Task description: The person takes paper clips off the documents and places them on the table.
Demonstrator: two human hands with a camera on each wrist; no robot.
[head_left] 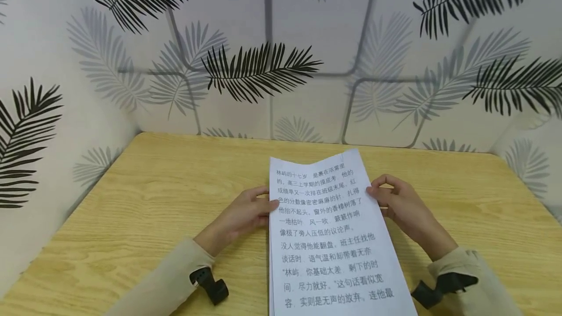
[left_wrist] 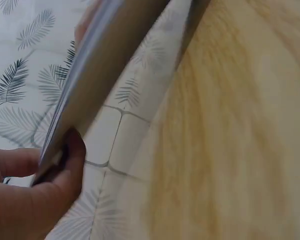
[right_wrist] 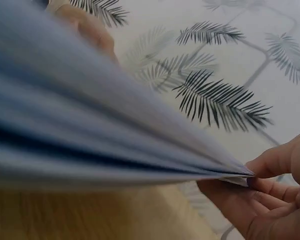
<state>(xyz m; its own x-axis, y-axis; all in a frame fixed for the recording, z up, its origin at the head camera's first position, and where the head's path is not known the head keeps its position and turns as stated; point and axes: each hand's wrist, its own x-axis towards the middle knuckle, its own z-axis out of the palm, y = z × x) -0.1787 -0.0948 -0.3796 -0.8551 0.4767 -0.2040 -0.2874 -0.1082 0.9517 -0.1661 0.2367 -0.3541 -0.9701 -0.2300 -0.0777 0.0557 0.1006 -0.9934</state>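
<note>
A stack of white paper sheets printed with lines of Chinese text is held up off the wooden table, its top edge bowed in the middle. My left hand pinches the stack's left edge, thumb on the printed face and fingers behind. On the opposite edge, near the top corner, my right hand pinches the sheets between thumb and fingers. In the right wrist view the stack fans apart into layers away from that pinch. The left wrist view shows the stack's underside tilted above the table.
A light wood-grain table lies beneath both hands. Walls covered with a leaf-pattern covering rise behind it and at the sides. Each sleeve cuff carries a black strap, the left strap and the right strap.
</note>
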